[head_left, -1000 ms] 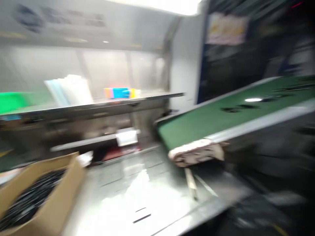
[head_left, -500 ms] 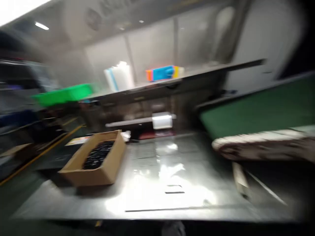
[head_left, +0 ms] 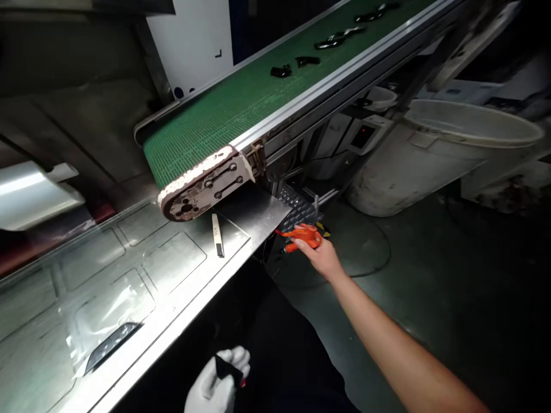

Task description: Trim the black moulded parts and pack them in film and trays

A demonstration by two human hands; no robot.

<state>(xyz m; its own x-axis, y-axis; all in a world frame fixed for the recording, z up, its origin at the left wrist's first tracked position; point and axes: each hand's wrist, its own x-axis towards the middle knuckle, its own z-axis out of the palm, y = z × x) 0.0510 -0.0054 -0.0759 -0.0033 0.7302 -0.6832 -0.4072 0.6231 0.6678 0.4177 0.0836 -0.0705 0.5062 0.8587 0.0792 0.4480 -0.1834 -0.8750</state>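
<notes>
My right hand (head_left: 323,259), bare, is closed around an orange air blow gun (head_left: 306,235) just off the right end of the metal table. The gun's thin tip points left toward the table corner. Low in the view, my left hand (head_left: 210,387) wears a white glove, with its fingers curled round a small black piece (head_left: 227,370); most of that piece is hidden. A glossy black part (head_left: 111,346) lies by a clear plastic bag (head_left: 123,304) on the table (head_left: 176,264). Below the conveyor's end sits a beige-handled tool (head_left: 217,234) with a dark tip.
A green conveyor belt (head_left: 241,109) slopes up to the right, carrying several black parts (head_left: 329,42). Its rusty end bracket (head_left: 202,186) overhangs the table. Behind it at right stands a large white tub (head_left: 387,172). A roll of clear film (head_left: 38,195) is at left.
The view has swung right and down, bringing both hands into sight, the right one holding the orange air blow gun. The cardboard box and shelf have left the view.
</notes>
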